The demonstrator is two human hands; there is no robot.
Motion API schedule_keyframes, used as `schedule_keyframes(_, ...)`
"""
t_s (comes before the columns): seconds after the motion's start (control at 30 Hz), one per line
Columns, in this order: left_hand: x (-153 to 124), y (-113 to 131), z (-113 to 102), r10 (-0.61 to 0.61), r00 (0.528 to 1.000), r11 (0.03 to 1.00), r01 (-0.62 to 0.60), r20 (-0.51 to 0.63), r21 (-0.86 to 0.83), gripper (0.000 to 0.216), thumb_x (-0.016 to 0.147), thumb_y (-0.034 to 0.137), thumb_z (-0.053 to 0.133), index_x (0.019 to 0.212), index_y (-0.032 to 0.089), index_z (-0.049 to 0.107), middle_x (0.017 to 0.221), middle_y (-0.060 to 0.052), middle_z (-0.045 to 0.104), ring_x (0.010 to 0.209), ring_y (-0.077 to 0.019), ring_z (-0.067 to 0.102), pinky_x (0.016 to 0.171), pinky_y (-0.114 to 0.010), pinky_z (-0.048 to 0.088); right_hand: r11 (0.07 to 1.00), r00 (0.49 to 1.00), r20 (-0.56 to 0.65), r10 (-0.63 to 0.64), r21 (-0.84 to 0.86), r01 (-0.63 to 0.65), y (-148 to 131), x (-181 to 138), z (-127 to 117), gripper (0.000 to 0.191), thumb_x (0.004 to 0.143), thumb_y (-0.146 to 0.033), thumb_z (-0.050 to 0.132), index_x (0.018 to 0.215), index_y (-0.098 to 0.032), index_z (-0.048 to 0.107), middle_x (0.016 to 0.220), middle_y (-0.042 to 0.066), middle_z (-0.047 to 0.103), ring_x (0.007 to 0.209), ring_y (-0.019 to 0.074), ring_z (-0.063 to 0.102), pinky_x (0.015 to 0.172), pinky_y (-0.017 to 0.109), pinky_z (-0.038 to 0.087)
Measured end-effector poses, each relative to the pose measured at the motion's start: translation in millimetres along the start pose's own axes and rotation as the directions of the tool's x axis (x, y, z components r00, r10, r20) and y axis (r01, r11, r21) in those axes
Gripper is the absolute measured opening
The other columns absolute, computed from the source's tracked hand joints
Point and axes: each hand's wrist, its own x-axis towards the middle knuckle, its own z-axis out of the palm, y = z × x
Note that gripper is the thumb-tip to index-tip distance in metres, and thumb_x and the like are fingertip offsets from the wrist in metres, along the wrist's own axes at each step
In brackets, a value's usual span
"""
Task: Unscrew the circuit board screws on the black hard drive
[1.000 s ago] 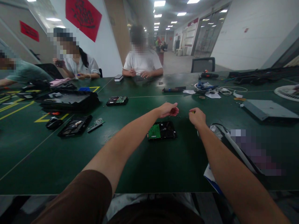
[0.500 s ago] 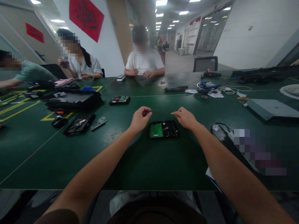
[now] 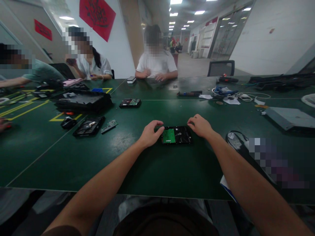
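A black hard disk drive (image 3: 183, 135) with a green circuit board (image 3: 168, 135) on its upper face lies flat on the green table in front of me. Beside its left end is my left hand (image 3: 151, 133), open, thumb and fingers apart at the upper left corner. My right hand (image 3: 200, 126) hovers by the upper right corner, fingers loosely bent with a gap between them and nothing visible in them. Whether either hand's fingertips touch the drive is hard to make out.
To the left lie a loose circuit board (image 3: 109, 126), an opened black drive casing (image 3: 90, 127) and a large black tray (image 3: 81, 101). Another drive (image 3: 130, 103) sits farther back. At right are a grey metal box (image 3: 291, 117) and a cable (image 3: 232, 137). Co-workers sit across the table.
Both hands have come down closer to the drive's ends. My left fingers have spread from a pinch, and my right index finger has bent from pointing. The view has shifted slightly.
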Motion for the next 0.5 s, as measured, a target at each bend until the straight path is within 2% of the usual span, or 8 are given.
schedule_keyframes(0.13,-10,9,-4,0.029,0.994,0.998,-0.034,0.107,0.046,0.038,0.096,0.044,0.057,0.127,0.023,0.062,0.131,-0.009,0.064,0.124,-0.0267,0.059,0.109,-0.044,0.046,0.998,0.999,0.018,0.051,-0.022,-0.050,0,0,1,0.021,0.098,-0.033,0.054,0.106,-0.024,0.071,0.115,0.011,0.059,0.091,0.0255,0.064,0.075,0.037,0.050)
schedule_keyframes(0.27,-11,10,-4,0.097,0.964,0.991,-0.116,0.246,0.061,0.055,0.090,0.055,0.064,0.134,0.022,0.059,0.138,-0.013,0.057,0.128,-0.0296,0.055,0.110,-0.046,0.045,0.993,0.995,0.012,0.103,-0.053,-0.102,7,0,-2,0.019,0.097,-0.029,0.052,0.105,-0.022,0.069,0.113,0.013,0.059,0.086,0.0248,0.064,0.073,0.037,0.048)
schedule_keyframes(0.5,-10,8,-1,0.108,0.951,0.984,-0.144,0.289,0.105,0.075,0.082,0.065,0.069,0.143,0.023,0.053,0.143,-0.015,0.053,0.133,-0.0343,0.051,0.114,-0.050,0.042,0.941,0.943,-0.017,0.333,-0.060,-0.334,33,-2,-8,0.022,0.096,-0.029,0.053,0.106,-0.022,0.070,0.112,0.014,0.058,0.086,0.0262,0.065,0.073,0.039,0.049)
